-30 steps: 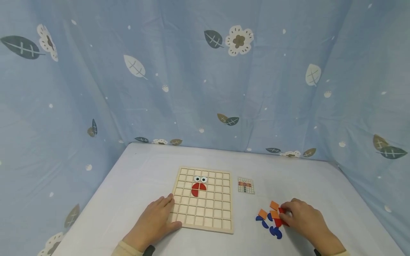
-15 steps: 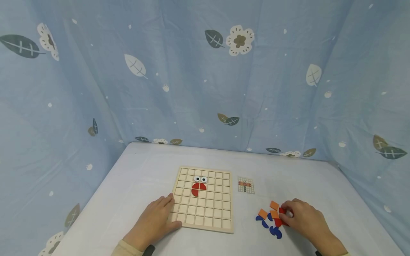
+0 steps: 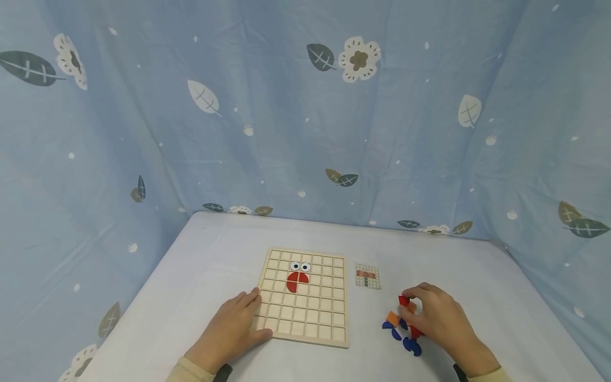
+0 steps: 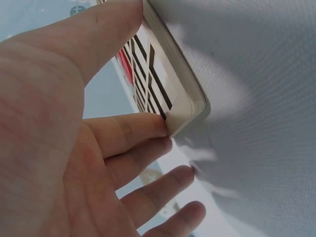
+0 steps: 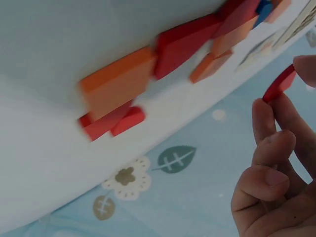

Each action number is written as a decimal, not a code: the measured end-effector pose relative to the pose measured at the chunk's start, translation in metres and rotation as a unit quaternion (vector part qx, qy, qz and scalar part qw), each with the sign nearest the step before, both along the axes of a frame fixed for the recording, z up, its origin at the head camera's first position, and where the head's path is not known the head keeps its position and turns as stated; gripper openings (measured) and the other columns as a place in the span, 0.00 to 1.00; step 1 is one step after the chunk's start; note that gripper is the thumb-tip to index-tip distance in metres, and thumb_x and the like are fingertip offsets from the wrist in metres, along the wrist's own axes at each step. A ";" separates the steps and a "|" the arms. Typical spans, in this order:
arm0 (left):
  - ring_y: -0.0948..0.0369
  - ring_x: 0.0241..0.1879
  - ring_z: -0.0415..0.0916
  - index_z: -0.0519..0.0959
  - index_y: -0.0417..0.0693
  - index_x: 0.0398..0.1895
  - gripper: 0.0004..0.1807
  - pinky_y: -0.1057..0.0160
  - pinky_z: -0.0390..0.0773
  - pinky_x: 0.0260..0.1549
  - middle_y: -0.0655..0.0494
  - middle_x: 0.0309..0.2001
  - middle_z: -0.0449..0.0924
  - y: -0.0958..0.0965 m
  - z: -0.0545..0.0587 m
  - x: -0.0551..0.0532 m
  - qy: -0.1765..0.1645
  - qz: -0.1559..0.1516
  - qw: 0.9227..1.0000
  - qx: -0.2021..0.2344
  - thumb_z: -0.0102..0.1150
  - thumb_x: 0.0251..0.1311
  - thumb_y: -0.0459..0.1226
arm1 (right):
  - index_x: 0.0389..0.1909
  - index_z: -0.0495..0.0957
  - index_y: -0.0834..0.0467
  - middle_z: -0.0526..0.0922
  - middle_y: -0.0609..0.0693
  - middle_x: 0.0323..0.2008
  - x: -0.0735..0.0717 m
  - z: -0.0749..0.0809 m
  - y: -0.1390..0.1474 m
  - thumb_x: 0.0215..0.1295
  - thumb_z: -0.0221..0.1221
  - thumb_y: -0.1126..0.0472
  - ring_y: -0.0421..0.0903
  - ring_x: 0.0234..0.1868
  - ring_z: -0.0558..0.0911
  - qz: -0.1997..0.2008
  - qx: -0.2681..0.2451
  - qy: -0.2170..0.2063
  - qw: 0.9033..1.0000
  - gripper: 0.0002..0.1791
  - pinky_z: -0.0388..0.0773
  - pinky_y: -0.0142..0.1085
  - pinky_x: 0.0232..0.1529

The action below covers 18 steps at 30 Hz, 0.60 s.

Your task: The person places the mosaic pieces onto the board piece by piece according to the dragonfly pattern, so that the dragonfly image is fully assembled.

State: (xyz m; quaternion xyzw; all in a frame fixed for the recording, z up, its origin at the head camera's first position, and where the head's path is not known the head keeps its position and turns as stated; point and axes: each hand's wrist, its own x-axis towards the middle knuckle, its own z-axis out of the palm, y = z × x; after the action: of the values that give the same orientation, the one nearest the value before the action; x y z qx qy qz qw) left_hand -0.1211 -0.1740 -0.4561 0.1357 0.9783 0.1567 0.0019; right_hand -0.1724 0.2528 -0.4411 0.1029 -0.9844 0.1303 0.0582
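Note:
My left hand (image 3: 231, 326) rests at the near left corner of the square wooden grid board (image 3: 324, 319), thumb at the front edge and fingers along the left side. In the left wrist view its fingers (image 4: 133, 131) are fairly straight against the board's rim (image 4: 185, 94). Two googly-eye pieces (image 3: 300, 267) and three red quarter-circle pieces (image 3: 292, 277) lie in the grid. My right hand (image 3: 444, 321) pinches a red piece with a curved edge (image 5: 281, 85) between thumb and fingertips, raised above the pile of loose pieces.
Under and beside the right hand lie several loose pieces: an orange square (image 3: 392, 318), blue half-rounds (image 3: 412, 347) and red ones (image 3: 415, 332). A small pattern card (image 3: 368, 277) lies right of the board. A blue curtain (image 3: 305, 132) hangs behind the white table (image 3: 229, 239).
My right hand has lifted a red piece from the right side of the pile and moved it left and away from me. The left hand keeps its place on the board.

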 end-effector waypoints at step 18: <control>0.38 0.67 0.68 0.74 0.29 0.65 0.46 0.39 0.69 0.64 0.38 0.69 0.69 0.002 -0.001 -0.001 -0.006 0.002 1.000 -0.002 0.72 0.55 0.56 | 0.36 0.87 0.47 0.84 0.43 0.36 -0.009 -0.003 -0.065 0.52 0.76 0.50 0.42 0.37 0.83 0.091 -0.038 0.115 0.988 0.12 0.83 0.36 0.29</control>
State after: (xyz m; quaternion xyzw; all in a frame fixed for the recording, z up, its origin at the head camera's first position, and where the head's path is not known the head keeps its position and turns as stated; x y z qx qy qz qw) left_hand -0.1221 -0.1723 -0.4568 0.1326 0.9788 0.1560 0.0075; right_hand -0.1812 0.1876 -0.4444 0.2037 -0.9520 0.1600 0.1633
